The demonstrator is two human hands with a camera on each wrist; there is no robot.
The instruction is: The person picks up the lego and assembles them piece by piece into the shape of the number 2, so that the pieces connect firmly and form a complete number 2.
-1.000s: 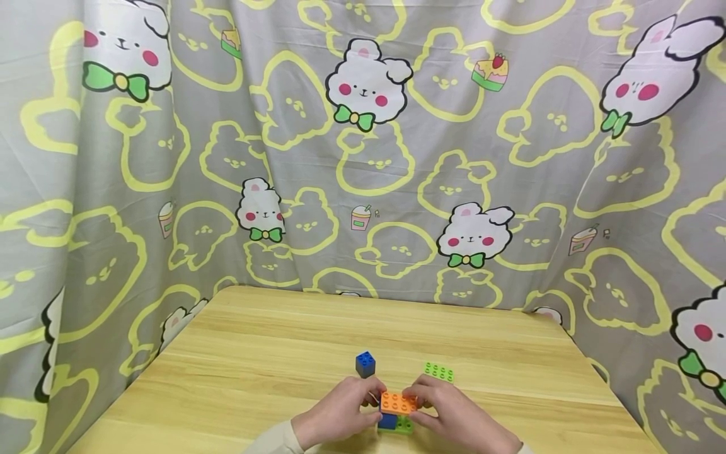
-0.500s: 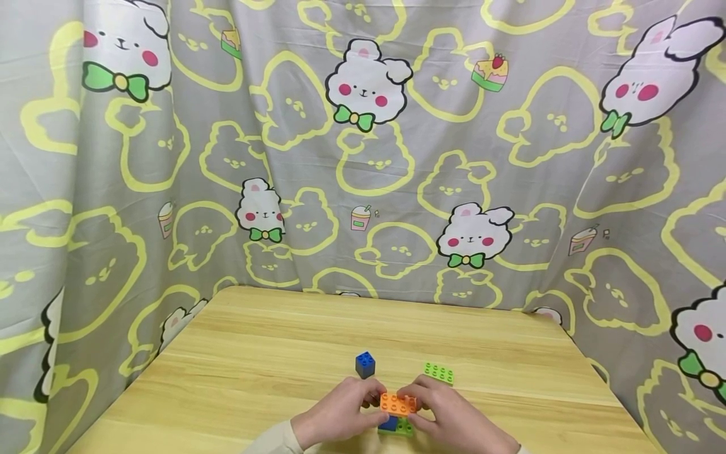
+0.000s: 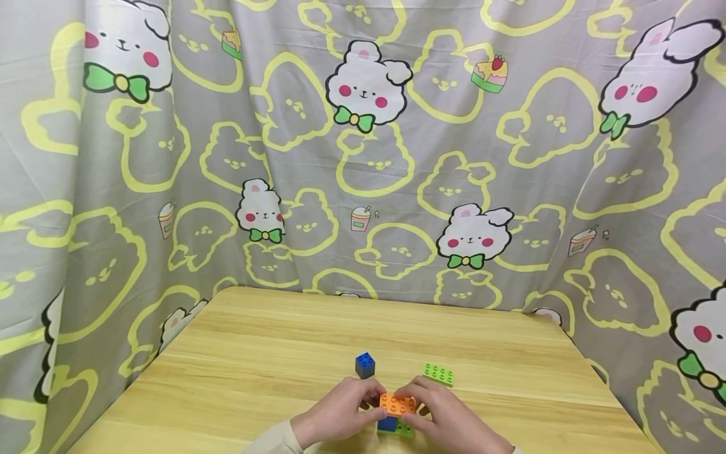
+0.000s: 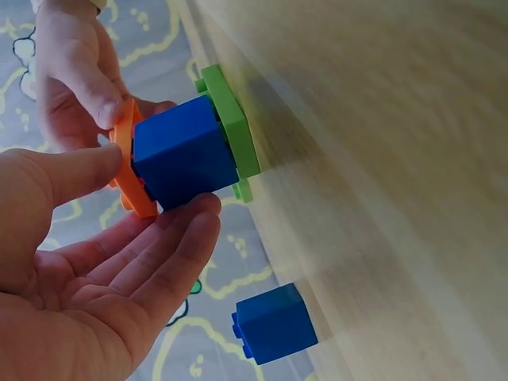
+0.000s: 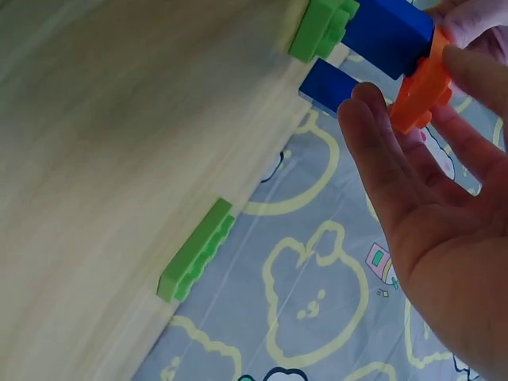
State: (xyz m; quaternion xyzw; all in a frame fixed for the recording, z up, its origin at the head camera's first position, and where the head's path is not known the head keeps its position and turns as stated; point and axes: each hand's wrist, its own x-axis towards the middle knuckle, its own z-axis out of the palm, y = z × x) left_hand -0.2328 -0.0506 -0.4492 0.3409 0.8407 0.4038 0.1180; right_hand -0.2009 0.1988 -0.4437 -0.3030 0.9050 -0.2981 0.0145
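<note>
A flat orange toy building brick (image 3: 397,404) with studs up lies over a tall blue brick (image 4: 186,151), which stands at one end of a green brick (image 4: 230,119) on the table. My left hand (image 3: 340,407) pinches the orange brick's left end between thumb and fingers, the lower fingers beside the blue brick's wall. At the opposite end, my right hand (image 3: 445,419) pinches the orange brick too. From the right wrist, its free end (image 5: 421,91) juts out past the blue brick, above the green studs.
Just beyond my left hand stands a loose blue brick (image 3: 365,366). A loose green brick (image 3: 439,374) lies behind my right hand. The wooden table (image 3: 272,334) is bordered by a patterned grey curtain (image 3: 306,265) at the back and sides.
My right hand's thumb and fingers have shifted slightly left along the orange brick, which also moved a touch left. My left hand and the loose bricks stay where they were.
</note>
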